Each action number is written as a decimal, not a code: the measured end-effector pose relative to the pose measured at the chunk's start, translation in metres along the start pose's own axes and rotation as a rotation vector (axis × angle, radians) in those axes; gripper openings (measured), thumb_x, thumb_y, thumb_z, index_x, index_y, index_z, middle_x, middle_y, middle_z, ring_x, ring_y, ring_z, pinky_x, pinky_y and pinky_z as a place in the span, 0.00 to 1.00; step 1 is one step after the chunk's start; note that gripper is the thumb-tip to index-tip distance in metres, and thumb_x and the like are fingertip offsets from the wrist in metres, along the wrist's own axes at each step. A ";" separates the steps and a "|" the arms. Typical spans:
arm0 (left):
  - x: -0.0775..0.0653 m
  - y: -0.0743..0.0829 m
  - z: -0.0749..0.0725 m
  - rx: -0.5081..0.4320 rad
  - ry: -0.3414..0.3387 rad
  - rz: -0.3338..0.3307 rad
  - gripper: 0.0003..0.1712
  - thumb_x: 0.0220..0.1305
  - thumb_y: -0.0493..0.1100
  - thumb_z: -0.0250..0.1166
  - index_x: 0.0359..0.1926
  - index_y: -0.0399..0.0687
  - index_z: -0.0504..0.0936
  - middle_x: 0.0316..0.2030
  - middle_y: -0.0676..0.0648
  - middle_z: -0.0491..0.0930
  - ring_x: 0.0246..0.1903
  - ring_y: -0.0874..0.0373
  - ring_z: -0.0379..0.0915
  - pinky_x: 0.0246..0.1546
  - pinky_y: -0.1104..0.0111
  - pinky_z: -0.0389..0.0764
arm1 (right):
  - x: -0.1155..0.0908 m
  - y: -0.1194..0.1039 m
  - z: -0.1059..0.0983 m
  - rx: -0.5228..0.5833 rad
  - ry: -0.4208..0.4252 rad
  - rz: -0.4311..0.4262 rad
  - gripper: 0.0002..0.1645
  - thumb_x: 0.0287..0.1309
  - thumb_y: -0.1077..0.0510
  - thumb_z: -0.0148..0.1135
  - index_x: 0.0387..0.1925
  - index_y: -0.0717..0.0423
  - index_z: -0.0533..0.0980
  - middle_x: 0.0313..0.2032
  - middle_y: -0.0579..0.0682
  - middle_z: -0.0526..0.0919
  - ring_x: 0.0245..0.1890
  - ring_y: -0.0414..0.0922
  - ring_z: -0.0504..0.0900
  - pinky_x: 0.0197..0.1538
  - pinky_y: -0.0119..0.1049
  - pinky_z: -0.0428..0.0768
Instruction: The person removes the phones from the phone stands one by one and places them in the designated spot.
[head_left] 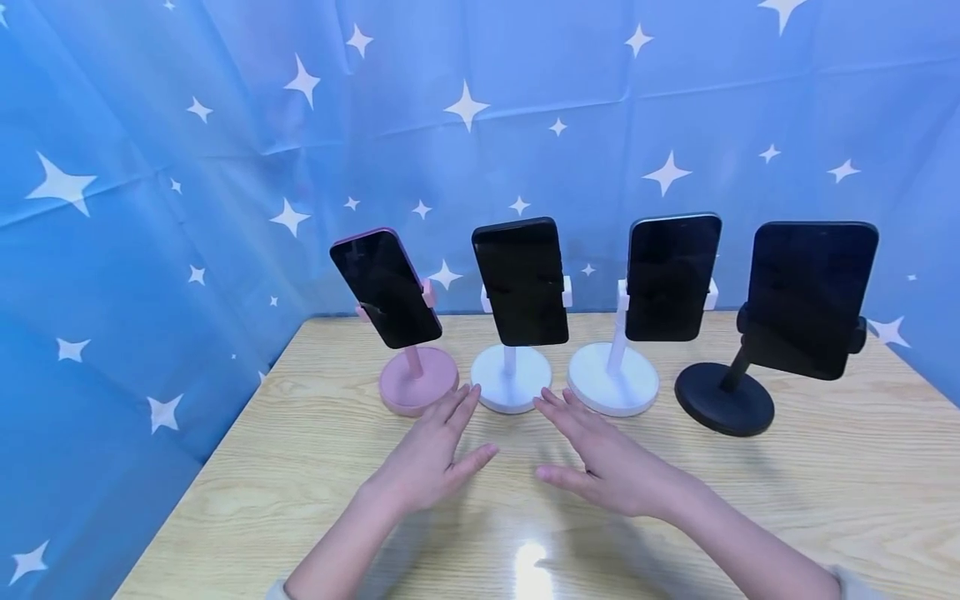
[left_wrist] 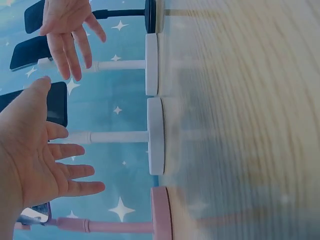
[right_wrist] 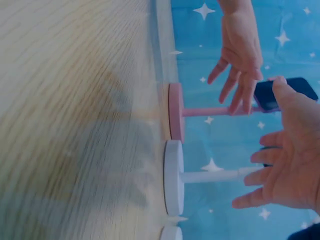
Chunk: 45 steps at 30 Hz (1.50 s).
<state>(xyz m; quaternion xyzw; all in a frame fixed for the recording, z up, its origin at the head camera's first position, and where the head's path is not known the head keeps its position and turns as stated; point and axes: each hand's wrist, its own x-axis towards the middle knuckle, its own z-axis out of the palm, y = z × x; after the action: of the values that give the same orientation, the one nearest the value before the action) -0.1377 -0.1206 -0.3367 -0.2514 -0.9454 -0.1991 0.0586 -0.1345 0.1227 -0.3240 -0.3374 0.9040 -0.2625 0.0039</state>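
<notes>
Both hands hover over the table with fingers spread and nothing held. In the head view the left hand is nearest the round base of the pink phone stand and the left white phone stand. Across from it, the right hand reaches toward the gap between that stand and the right white phone stand. Each stand clamps a dark-screened phone: one with a pinkish edge, a black one and one with a pale edge. The wrist views show both palms with fingers extended.
A black phone stand at the far right bears a larger dark phone. Behind the row hangs a blue curtain with white stars. Everything stands on a light wood-grain table, with a bright reflection near its front.
</notes>
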 end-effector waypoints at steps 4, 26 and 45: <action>-0.003 -0.004 0.000 -0.019 0.017 -0.034 0.40 0.63 0.62 0.49 0.67 0.42 0.55 0.65 0.42 0.56 0.65 0.50 0.50 0.61 0.57 0.58 | 0.007 -0.002 0.003 0.055 -0.026 0.018 0.44 0.57 0.37 0.50 0.66 0.58 0.54 0.66 0.58 0.55 0.65 0.58 0.50 0.60 0.55 0.58; -0.015 -0.030 -0.006 -0.124 0.182 -0.100 0.32 0.64 0.51 0.54 0.62 0.34 0.63 0.61 0.38 0.63 0.61 0.46 0.58 0.58 0.55 0.62 | 0.045 -0.014 0.016 0.138 -0.055 -0.028 0.40 0.60 0.41 0.49 0.65 0.61 0.55 0.64 0.58 0.58 0.62 0.53 0.61 0.60 0.50 0.62; -0.010 -0.060 -0.010 -0.279 0.369 -0.137 0.23 0.64 0.41 0.54 0.55 0.28 0.69 0.51 0.33 0.72 0.47 0.43 0.73 0.38 0.59 0.78 | 0.085 -0.036 0.014 0.262 -0.051 -0.032 0.38 0.63 0.44 0.47 0.65 0.65 0.54 0.63 0.58 0.62 0.57 0.52 0.69 0.55 0.48 0.70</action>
<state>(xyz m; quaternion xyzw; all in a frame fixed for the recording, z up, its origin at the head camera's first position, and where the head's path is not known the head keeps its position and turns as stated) -0.1593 -0.1770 -0.3504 -0.1517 -0.8969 -0.3737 0.1814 -0.1757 0.0410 -0.3038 -0.3551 0.8560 -0.3696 0.0668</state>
